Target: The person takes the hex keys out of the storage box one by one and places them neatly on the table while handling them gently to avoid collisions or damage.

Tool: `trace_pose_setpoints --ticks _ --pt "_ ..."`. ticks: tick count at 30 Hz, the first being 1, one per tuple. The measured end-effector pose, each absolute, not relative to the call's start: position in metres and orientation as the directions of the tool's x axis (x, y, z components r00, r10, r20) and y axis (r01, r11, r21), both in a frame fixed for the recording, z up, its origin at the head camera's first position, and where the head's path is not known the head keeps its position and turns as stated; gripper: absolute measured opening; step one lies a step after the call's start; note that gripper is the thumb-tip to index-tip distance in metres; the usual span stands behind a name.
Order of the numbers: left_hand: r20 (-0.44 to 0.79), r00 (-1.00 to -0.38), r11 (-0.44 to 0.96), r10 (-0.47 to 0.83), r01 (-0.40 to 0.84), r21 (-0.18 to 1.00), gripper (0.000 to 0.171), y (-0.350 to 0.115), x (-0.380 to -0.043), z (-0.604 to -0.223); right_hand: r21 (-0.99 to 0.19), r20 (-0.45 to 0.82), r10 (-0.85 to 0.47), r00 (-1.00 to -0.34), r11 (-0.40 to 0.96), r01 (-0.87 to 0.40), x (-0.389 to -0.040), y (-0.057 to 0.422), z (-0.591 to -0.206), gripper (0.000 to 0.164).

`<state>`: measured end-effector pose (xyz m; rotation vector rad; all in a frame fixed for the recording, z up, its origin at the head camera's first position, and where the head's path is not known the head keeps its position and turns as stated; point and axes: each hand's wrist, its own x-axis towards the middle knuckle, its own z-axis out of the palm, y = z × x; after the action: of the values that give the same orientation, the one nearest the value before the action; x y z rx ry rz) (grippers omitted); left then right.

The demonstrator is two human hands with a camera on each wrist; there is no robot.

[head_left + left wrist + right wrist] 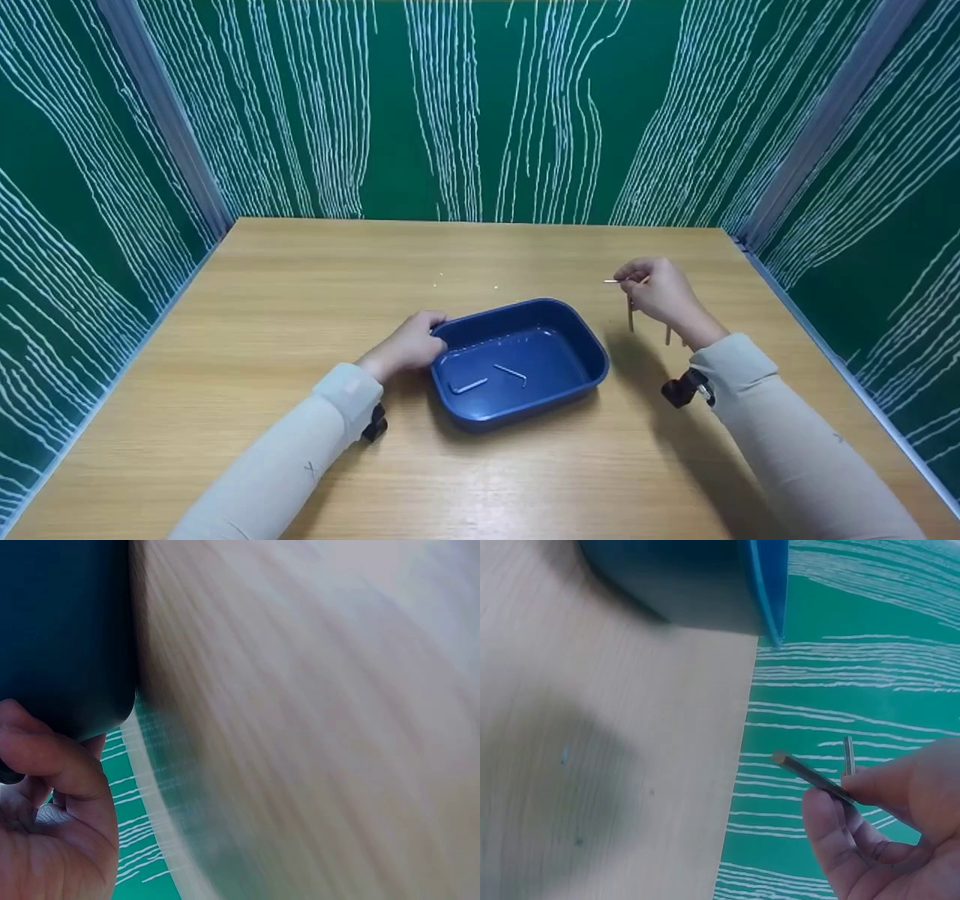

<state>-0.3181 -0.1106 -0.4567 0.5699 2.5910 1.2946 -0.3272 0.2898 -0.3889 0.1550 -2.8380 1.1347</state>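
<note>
My left hand [409, 343] grips the left end of a blue plastic tray [551, 360], thumb over its rim. In the left wrist view the fingers [56, 761] curl at the tray's corner. Two L-shaped hex keys lie on the tray floor: one hex key [469, 386] near the left wall, another hex key [511, 372] near the middle. To the right of the tray, above the table, my right hand [661, 292] pinches a hex key [814, 778] between thumb and fingertips. Thin rods [667, 335] show below that hand; whether it holds them is unclear.
The tray stands on a wooden table [315, 262]. Small white specks [495, 287] lie behind the tray. Green panels with white lines [390, 112] enclose the back and both sides. Each wrist carries a black camera mount [681, 388].
</note>
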Motion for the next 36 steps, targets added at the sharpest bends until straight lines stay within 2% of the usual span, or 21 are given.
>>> trace_pose_setpoints --ticks 23,36 --pt "-0.025 -0.917 0.593 0.399 0.237 0.770 0.023 -0.109 -0.318 -0.455 -0.717 0.045 0.068 -0.997 0.697 0.015 -0.344 0.333 -0.408 0.028" --pt "-0.034 -0.919 0.592 0.393 0.224 0.774 0.030 -0.110 -0.317 -0.454 -0.699 -0.071 0.121 -0.990 0.702 0.136 -0.353 0.343 -0.418 0.029"
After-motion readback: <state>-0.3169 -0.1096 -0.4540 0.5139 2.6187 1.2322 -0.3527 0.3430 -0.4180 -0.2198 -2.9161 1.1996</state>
